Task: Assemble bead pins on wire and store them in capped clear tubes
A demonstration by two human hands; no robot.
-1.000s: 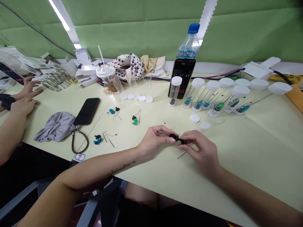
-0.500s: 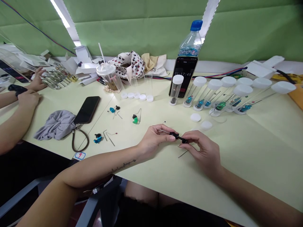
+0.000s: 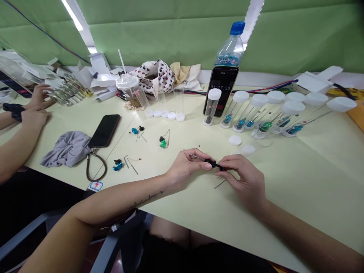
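My left hand pinches one end of a small black part, and a thin metal wire sticks out to the upper left from those fingers. The fingertips of my right hand are closed on the other end of the black piece, a dark knob. A short black shaft joins the two ends between my hands. On the table under my right fingers lies a thin metal rod. Left of my hands are a green and black part and a blue and black part, each beside bent metal pins.
Capped clear tubes with blue or green parts line the right back, near a phone leaning on a bottle. Loose white caps, a lidded cup, another phone and a grey cloth lie about. Another person's hands are far left.
My hands hold the black part in nearly the same place. The phone timer has advanced by one second, and the other person's hands at the left have shifted slightly.
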